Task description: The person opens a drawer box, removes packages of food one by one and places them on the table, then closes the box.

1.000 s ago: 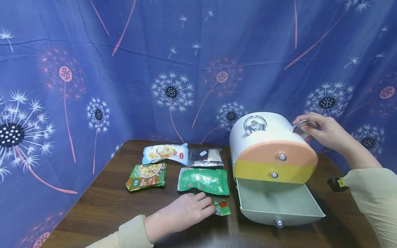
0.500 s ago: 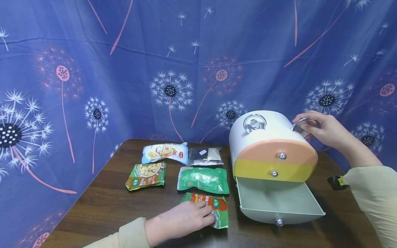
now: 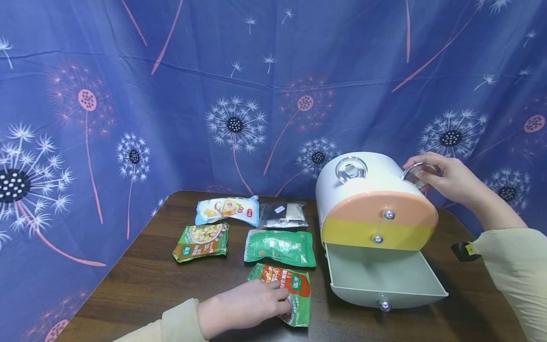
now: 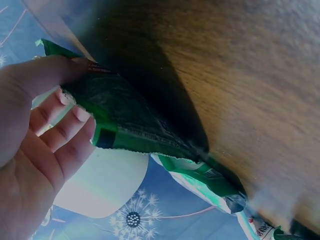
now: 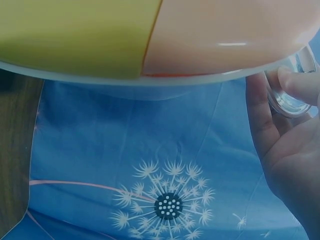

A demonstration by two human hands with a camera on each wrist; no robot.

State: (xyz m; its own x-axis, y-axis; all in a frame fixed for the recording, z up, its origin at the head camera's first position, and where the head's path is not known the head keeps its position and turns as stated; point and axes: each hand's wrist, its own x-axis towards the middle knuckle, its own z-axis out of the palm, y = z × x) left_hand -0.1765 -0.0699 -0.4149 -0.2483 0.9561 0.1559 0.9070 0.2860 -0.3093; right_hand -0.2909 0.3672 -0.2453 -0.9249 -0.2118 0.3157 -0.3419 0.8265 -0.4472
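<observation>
My left hand point(image 3: 245, 304) pinches a green and red food packet point(image 3: 300, 290) just over the wooden table, its printed front facing up. In the left wrist view, the thumb lies on one side of the packet point(image 4: 130, 117) and the fingers on the other. My right hand point(image 3: 455, 180) holds the right-hand silver ring handle point(image 5: 303, 59) of a rounded white drawer box point(image 3: 372, 173). The box's pale green bottom drawer point(image 3: 386, 273) is pulled out, with nothing inside that I see. Its peach drawer point(image 3: 363, 209) and yellow drawer point(image 3: 342, 233) are closed.
Behind the held packet lies a green pouch point(image 3: 279, 248). Further back are a clear bag with dark contents point(image 3: 283, 216) and a white-blue snack bag point(image 3: 228, 212). A green-orange food packet point(image 3: 202, 243) is at the left. A blue dandelion curtain point(image 3: 179, 118) hangs behind.
The packet was mostly hidden by my left hand; its printed front then came into view, and it has since swung slightly toward the near side. My right hand stays on the handle.
</observation>
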